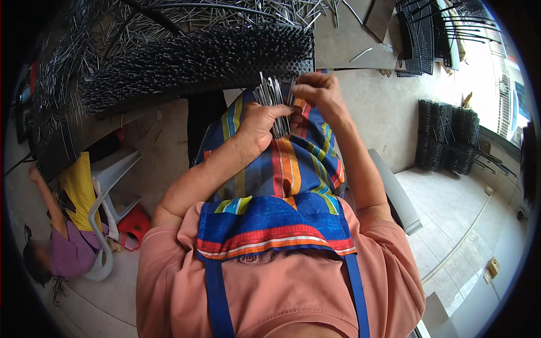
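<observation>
A bundle of thin silvery metal rods (269,94) stands upright over my lap, and my left hand (258,125) is closed around its lower part. Against the bundle's upper right side, my right hand (320,93) has its fingertips pinched together. A rod shows by those fingertips, but whether they grip it I cannot make out. Just beyond both hands lies a long black perforated tray (270,71). Many dark-tipped rods (197,59) stand packed in its holes, and bare holes show at its near right end.
Loose metal rods (225,14) lie heaped behind the tray. Black wire racks (448,135) stand against the wall at right. On the left, another person in a purple top (73,248) sits by a pale plastic chair (104,225). A striped apron (282,169) covers my lap.
</observation>
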`<state>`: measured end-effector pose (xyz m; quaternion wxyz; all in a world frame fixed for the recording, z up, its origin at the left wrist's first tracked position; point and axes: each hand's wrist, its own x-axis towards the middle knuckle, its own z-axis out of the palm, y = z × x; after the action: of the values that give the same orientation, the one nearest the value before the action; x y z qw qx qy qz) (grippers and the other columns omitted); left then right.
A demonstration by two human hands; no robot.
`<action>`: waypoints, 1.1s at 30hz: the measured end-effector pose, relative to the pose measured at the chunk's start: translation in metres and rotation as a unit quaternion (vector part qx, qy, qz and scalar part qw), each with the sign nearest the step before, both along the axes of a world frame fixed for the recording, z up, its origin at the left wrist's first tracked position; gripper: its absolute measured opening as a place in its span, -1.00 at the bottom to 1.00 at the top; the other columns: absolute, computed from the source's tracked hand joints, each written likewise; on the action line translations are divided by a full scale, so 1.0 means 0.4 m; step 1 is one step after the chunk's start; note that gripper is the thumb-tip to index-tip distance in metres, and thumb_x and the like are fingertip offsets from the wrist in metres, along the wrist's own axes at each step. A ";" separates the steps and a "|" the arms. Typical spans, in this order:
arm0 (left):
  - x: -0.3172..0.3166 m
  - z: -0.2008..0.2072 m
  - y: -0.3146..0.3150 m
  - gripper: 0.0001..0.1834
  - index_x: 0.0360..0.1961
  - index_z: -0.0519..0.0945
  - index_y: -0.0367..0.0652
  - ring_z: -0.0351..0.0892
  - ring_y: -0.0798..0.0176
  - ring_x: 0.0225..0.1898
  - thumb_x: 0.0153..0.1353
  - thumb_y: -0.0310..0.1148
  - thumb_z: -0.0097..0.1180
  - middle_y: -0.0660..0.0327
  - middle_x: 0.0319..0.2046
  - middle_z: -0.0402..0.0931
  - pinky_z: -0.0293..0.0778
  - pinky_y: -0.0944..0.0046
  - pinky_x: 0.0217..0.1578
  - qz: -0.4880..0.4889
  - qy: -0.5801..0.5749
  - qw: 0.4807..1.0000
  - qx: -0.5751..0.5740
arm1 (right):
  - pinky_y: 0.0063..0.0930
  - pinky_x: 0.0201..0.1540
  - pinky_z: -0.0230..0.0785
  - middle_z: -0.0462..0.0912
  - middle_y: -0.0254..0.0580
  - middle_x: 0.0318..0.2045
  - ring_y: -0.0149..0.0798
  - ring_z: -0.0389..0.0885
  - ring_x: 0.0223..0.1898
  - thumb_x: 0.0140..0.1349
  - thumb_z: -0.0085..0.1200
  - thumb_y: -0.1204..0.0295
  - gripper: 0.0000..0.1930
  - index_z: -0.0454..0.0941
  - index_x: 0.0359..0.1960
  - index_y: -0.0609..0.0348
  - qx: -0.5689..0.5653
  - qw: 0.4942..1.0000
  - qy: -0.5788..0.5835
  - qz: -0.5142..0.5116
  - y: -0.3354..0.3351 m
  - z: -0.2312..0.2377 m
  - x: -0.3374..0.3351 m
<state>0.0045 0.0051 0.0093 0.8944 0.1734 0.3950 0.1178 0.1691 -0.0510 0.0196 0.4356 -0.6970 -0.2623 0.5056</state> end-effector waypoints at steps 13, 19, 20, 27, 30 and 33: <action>0.000 -0.001 -0.002 -0.83 -0.18 0.57 -0.26 0.69 0.17 -0.48 0.18 -0.55 0.15 0.11 -0.41 0.66 0.63 0.22 -0.50 0.058 0.066 0.995 0.048 | -0.68 -0.58 0.07 0.50 -0.48 -0.63 -0.62 0.28 -0.63 0.15 0.23 0.53 -0.91 0.61 -0.49 0.23 0.164 0.955 -0.010 -0.246 0.037 -0.006 0.001; -0.011 -0.030 0.006 -0.90 -0.27 0.56 -0.23 0.68 0.14 -0.48 0.18 -0.51 0.18 0.07 -0.44 0.64 0.64 0.18 -0.49 0.044 0.100 0.994 -0.002 | -0.73 -0.45 0.17 0.59 -0.42 -0.45 -0.59 0.39 -0.49 0.12 0.20 0.66 -0.97 0.64 -0.40 0.32 0.328 0.896 -0.207 -0.217 0.070 -0.026 0.014; -0.011 -0.030 0.007 -0.90 -0.27 0.56 -0.23 0.68 0.14 -0.48 0.18 -0.51 0.18 0.07 -0.44 0.64 0.64 0.18 -0.49 0.045 0.101 0.994 -0.002 | -0.72 -0.43 0.20 0.60 -0.38 -0.44 -0.58 0.41 -0.48 0.10 0.21 0.68 -0.95 0.64 -0.40 0.33 0.330 0.889 -0.255 -0.186 0.074 -0.032 0.014; -0.003 0.006 0.005 -0.89 -0.26 0.58 -0.25 0.66 0.18 -0.46 0.18 -0.50 0.21 0.12 -0.43 0.62 0.66 0.17 -0.42 0.031 0.040 0.998 -0.033 | -0.67 -0.39 0.33 0.62 -0.28 -0.44 -0.54 0.50 -0.45 0.03 0.22 0.70 -0.90 0.64 -0.38 0.34 0.333 0.872 -0.343 -0.105 0.084 -0.012 0.018; 0.004 0.000 0.007 -0.89 -0.26 0.58 -0.26 0.65 0.19 -0.47 0.18 -0.53 0.18 0.12 -0.44 0.61 0.66 0.19 -0.42 0.036 0.044 0.997 -0.050 | -0.66 -0.40 0.34 0.62 -0.26 -0.45 -0.52 0.51 -0.46 0.02 0.24 0.69 -0.89 0.64 -0.38 0.34 0.350 0.863 -0.352 -0.094 0.088 -0.023 0.017; 0.003 -0.004 0.000 -0.89 -0.23 0.58 -0.26 0.66 0.19 -0.46 0.19 -0.56 0.14 0.11 -0.45 0.62 0.65 0.20 -0.42 0.026 0.072 0.996 -0.036 | -0.65 -0.41 0.36 0.63 -0.25 -0.44 -0.49 0.53 -0.47 0.01 0.26 0.68 -0.88 0.65 -0.38 0.33 0.333 0.858 -0.383 -0.074 0.092 -0.013 0.015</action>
<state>0.0059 0.0053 0.0077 0.8661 0.1387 0.4665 0.1138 0.1750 -0.0142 0.0142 0.5433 -0.6661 -0.5088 0.0473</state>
